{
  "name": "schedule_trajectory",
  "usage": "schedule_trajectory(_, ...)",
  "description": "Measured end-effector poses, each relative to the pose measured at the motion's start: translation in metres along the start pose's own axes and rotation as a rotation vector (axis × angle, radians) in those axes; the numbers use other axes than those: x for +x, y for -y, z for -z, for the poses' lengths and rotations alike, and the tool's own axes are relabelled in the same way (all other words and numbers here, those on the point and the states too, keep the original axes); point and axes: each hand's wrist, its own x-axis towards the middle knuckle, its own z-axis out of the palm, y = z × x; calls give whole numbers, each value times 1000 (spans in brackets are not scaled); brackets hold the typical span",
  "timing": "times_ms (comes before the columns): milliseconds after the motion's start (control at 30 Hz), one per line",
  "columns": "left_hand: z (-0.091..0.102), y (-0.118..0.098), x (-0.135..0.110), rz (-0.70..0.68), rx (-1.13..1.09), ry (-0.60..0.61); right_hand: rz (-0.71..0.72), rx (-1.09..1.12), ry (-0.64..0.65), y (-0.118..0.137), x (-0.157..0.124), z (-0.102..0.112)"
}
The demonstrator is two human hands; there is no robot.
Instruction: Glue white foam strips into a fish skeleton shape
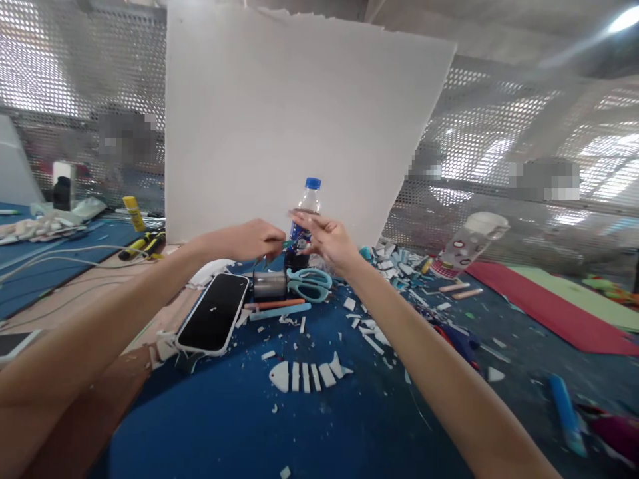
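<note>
My left hand is closed in a pinch at the middle of the view; a small greenish bit shows at its fingertips, too small to name. Facing it, my right hand has its fingers stretched and apart, in front of a blue-capped drink bottle with dark liquid. Whether it touches the bottle I cannot tell. Below the hands lie light-blue-handled scissors and a clear cylindrical container. Nearer me, white cut pieces are laid out in a row as a fish, with a red dot on the head.
A phone lies left of the orange and blue sticks. White and blue scraps are heaped to the right, near a lidded cup and red sheet. A white board stands behind; a glue stick is at left.
</note>
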Motion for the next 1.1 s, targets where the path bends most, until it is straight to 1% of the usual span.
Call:
schedule_trajectory(33,0,-5,-2,-8,3,-20,-11,-33,19,-3,0,-2)
schedule_trajectory(100,3,-10,-5,-15,-3,-98,-39,-96,80,-6,-2,-7)
schedule_trajectory(167,6,-10,-5,-14,-25,-201,-64,-145,158,-5,-4,-11)
schedule_trajectory(233,8,-7,-4,-8,-67,-279,-74,-182,227,-2,-8,-14)
schedule_trajectory(300,7,-4,0,-2,-134,-315,-74,-205,273,1,-10,-15)
schedule_trajectory(367,3,-2,4,-1,-218,-334,-69,-207,290,2,-10,-15)
schedule_trajectory(467,-5,-1,8,1,-366,-374,-48,-154,260,-1,-8,-15)
schedule_trajectory(533,-10,0,10,19,-472,-369,-32,-96,214,-3,-5,-14)
schedule_trajectory(700,-22,3,10,82,-659,-222,-48,22,135,-3,-2,-15)
schedule_trajectory(867,-27,-2,8,123,-761,-164,-97,102,113,-1,-4,-19)
schedule_trajectory(967,-27,-2,8,161,-799,-170,-117,132,86,0,-3,-19)
schedule_trajectory(1100,-24,2,10,164,-835,-254,-105,163,-44,-3,0,-14)
